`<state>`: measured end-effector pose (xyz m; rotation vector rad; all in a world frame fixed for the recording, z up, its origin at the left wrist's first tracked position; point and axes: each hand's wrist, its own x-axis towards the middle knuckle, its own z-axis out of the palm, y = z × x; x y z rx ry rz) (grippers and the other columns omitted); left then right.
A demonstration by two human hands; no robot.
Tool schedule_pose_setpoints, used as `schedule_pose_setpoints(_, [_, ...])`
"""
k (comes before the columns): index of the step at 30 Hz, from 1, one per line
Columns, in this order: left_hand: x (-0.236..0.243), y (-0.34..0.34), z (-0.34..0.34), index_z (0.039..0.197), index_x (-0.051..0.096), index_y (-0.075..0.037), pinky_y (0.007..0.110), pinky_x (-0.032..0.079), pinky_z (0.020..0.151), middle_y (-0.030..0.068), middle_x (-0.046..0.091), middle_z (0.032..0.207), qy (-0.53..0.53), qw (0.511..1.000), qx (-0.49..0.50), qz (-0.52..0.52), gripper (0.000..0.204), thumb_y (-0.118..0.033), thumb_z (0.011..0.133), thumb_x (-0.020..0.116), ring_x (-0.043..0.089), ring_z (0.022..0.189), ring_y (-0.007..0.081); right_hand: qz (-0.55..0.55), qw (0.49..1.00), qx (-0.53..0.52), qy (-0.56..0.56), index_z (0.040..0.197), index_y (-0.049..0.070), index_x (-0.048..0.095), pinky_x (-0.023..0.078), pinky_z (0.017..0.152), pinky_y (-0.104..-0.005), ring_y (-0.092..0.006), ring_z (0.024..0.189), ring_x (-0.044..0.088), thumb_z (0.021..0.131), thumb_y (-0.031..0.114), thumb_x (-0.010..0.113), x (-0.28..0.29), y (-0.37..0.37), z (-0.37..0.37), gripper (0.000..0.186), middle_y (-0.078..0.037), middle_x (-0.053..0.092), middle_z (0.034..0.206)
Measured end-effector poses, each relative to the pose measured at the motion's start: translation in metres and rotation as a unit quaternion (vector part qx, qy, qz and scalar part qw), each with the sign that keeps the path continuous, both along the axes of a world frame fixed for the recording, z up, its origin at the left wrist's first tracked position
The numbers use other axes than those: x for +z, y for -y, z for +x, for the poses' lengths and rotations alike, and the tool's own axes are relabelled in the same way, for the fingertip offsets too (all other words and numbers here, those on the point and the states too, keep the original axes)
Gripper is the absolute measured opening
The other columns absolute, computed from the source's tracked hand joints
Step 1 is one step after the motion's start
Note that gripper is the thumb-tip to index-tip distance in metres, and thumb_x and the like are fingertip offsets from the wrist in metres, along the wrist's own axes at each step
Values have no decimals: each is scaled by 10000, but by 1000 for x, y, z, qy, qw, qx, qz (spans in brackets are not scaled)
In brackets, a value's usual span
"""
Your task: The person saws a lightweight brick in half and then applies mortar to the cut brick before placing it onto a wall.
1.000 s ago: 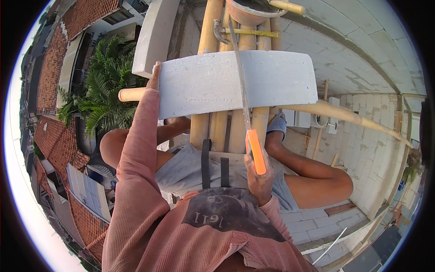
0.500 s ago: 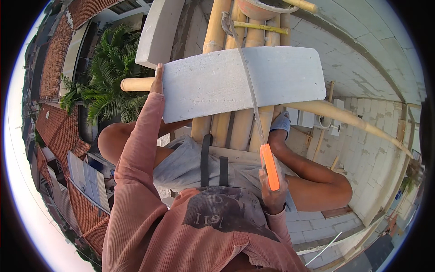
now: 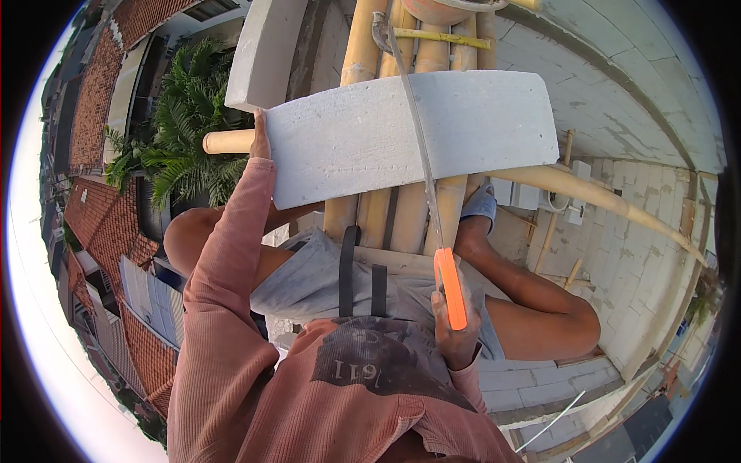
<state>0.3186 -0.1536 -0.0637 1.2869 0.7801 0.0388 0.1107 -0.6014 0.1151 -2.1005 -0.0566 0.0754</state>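
Head view: right hand [image 3: 463, 339] is gripping orange-handled saw [image 3: 452, 290], blade [image 3: 417, 123] crossing pale block [image 3: 340, 147]
Block is lying across bamboo poles [image 3: 409, 220]; left hand [image 3: 261, 139] is touching its left end, grip unclear

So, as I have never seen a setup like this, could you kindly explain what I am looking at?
There is no machine here: these are a person's own bare hands. The view comes from the left of two fisheye cameras worn on the head, looking down, so straight edges bend towards the rim.

The working surface is a row of bamboo poles. Across it lies a pale block, and beyond that a hammer and part of a rounded container.

The left hand is against the block's left end. The right hand grips the orange handle of a saw, whose blade runs across the block; how deep it has cut, I cannot tell.
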Motion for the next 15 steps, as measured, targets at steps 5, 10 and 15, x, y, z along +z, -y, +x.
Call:
schedule_pose_setpoints(5, [10,7,-4,1394,530,-9,361,524,969,150,630,1283,55,996,2,-70,981,-820,842,520,651,1095,260,-29,997,17,-73,1329,-97,540,532,729,-344,-231,770,669,926,45,645,15,5,-5,440,-164,677,934])
schedule_pose_setpoints(10, [-7,5,3,1354,568,7,371,502,968,157,649,1244,2,1000,-20,-18,1020,-835,778,593,651,1063,258,-46,996,37,-62,1292,-98,551,521,626,-370,-298,661,654,895,47,699,-19,-4,23,448,-219,694,994])
schedule_pose_setpoints(15, [15,5,1,1382,555,24,347,459,1010,162,646,1263,-72,997,-1,-9,1073,-854,766,579,619,1127,239,-15,999,5,-28,1335,-75,541,538,637,-356,-279,673,671,901,60,696,-27,-5,9,480,-203,702,966])
